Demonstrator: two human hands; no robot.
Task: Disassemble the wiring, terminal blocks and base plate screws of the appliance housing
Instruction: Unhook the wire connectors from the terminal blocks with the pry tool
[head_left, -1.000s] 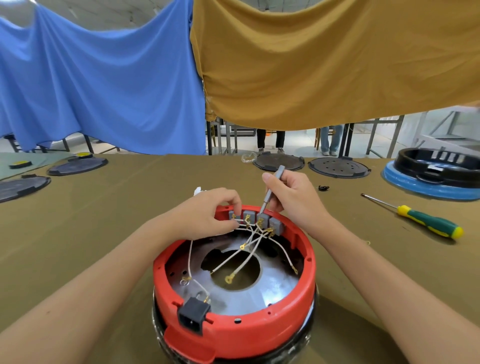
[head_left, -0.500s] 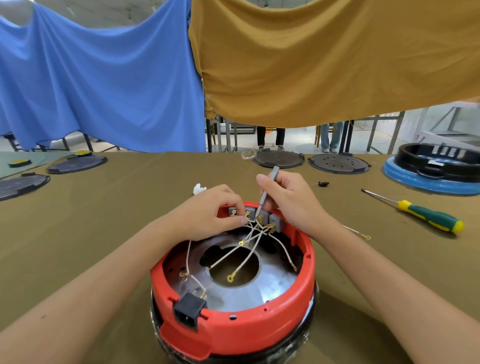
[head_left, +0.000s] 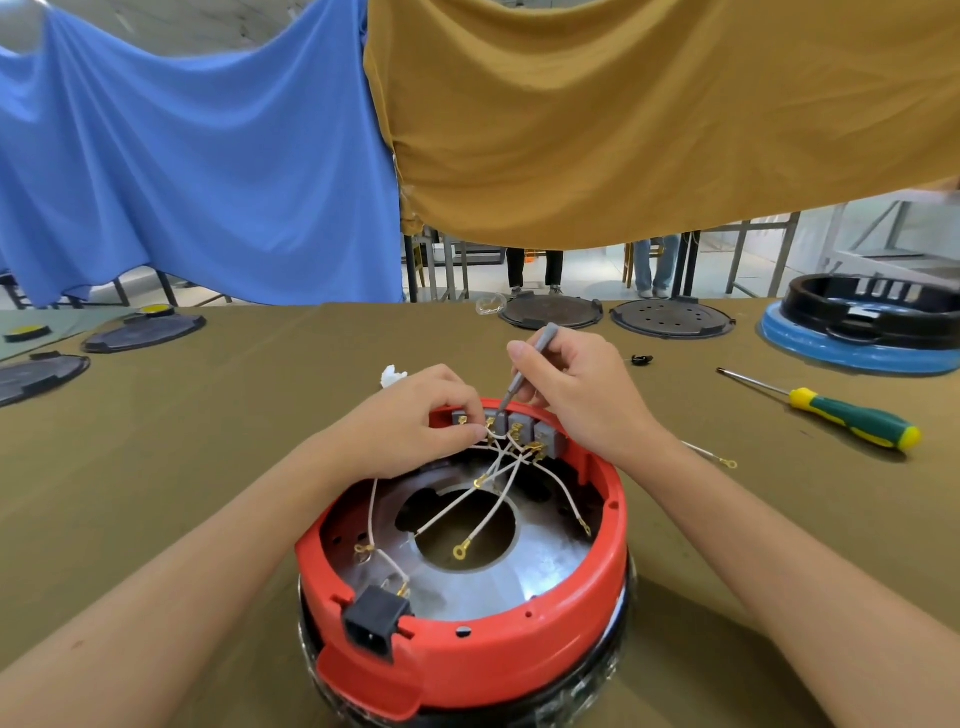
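An olive-covered counter (head_left: 218, 467) carries everything. Near its front edge, at the middle, sits the red housing (head_left: 519, 654), open side up, with a metal base plate (head_left: 545, 561) inside and a black socket (head_left: 375, 626) on its near rim. At the far right corner lies a blue and black housing (head_left: 862, 332). Two dark round plates (head_left: 550, 312) rest along the far edge, and more dark plates (head_left: 143, 332) lie toward the far left corner. A green and yellow screwdriver (head_left: 852, 423) lies toward the right edge.

The left hand (head_left: 410, 421) rests on the housing's far rim, its grip closed in a pinch on the white wires (head_left: 493, 499) just beside the grey terminal blocks (head_left: 524, 428). The right hand (head_left: 582, 395) has its grip curled round a thin grey screwdriver (head_left: 524, 371), whose tip stands on the blocks. Loose wire ends with brass ring lugs hang over the plate's central hole. A single loose wire (head_left: 711, 456) lies on the counter right of the housing, with a small white connector (head_left: 392, 375) beyond the left hand.
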